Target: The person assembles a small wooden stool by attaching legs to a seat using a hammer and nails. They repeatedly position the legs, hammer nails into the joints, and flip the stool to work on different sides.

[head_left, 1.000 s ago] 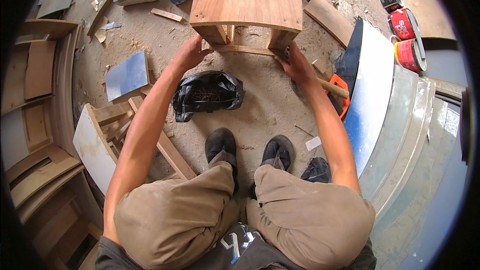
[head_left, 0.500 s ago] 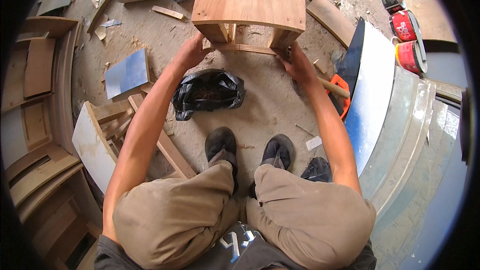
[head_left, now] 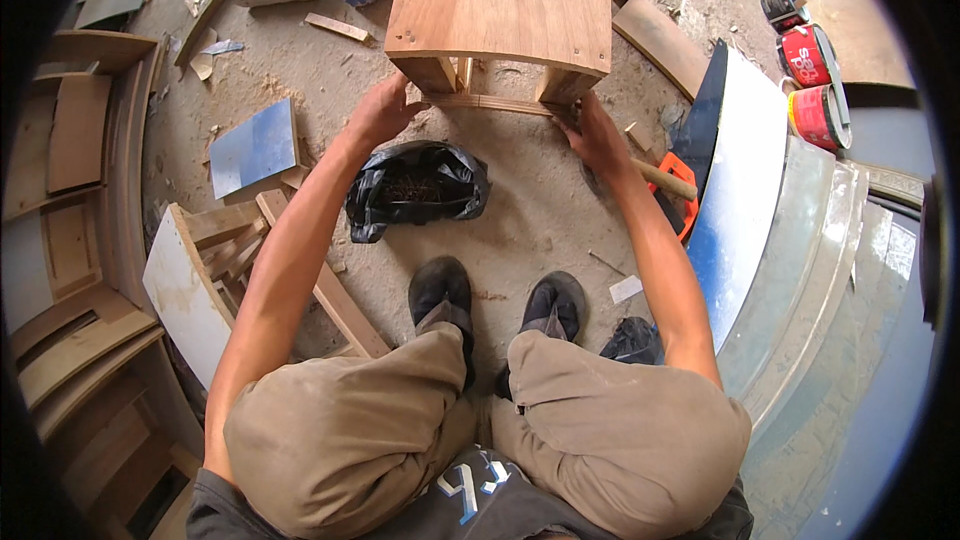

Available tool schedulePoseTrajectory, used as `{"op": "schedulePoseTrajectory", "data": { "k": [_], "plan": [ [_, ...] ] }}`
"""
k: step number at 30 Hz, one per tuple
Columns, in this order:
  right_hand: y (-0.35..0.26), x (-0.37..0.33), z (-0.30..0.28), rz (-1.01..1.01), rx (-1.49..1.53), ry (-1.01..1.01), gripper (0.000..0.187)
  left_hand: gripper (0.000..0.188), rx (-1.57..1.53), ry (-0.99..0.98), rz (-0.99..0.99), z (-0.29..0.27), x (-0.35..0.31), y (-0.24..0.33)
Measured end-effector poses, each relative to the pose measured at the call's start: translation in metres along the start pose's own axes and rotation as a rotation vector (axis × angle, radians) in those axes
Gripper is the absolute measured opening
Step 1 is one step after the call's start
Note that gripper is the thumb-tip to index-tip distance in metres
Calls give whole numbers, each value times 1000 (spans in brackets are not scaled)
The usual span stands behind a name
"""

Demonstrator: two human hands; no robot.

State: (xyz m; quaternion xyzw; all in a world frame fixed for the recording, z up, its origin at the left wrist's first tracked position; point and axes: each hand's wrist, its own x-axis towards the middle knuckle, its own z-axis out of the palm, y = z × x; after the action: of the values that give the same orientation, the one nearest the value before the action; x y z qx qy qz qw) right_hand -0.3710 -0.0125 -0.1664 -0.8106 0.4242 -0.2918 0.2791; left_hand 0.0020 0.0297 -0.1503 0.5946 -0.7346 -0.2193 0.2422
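Stool (head_left: 500,0) shifted slightly, thin slat (head_left: 490,103) between left hand (head_left: 385,110), right hand (head_left: 597,135)

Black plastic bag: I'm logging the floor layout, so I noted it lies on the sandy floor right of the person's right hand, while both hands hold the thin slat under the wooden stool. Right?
Not quite. The head view shows the black plastic bag below the left hand, not right of the right hand. Both hands do hold the thin slat under the wooden stool.

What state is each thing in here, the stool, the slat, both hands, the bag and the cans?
Wooden stool: upright on the dusty floor.
Thin wooden slat: held level between the stool's front legs.
Left hand: gripping the slat's left end.
Right hand: gripping its right end.
Black plastic bag: open, crumpled.
Red cans: lying sideways.
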Motion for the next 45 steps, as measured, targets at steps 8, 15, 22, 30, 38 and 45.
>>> {"op": "schedulePoseTrajectory", "data": {
  "k": [8,15,22,30,38,45],
  "plan": [
    [5,-4,3,30,41,-29,56,62,-5,-94,-101,-3,2,12],
    [5,-7,5,-1,-97,42,55,43,64,-26,-91,2,2,22],
    [-19,-19,15,92,-177,167,25,32,-342,48,-446,17,-23,30],
    [-44,-57,15,82,-69,21,15,16,-19,-74,-14,11,-31,53],
    [-22,-76,-23,103,-493,299,31,21,147,-167,132,8,-37,56],
    [-22,-92,-26,410,-461,46,40,25,67,-389,218,12,-35,88]
  ]
}}
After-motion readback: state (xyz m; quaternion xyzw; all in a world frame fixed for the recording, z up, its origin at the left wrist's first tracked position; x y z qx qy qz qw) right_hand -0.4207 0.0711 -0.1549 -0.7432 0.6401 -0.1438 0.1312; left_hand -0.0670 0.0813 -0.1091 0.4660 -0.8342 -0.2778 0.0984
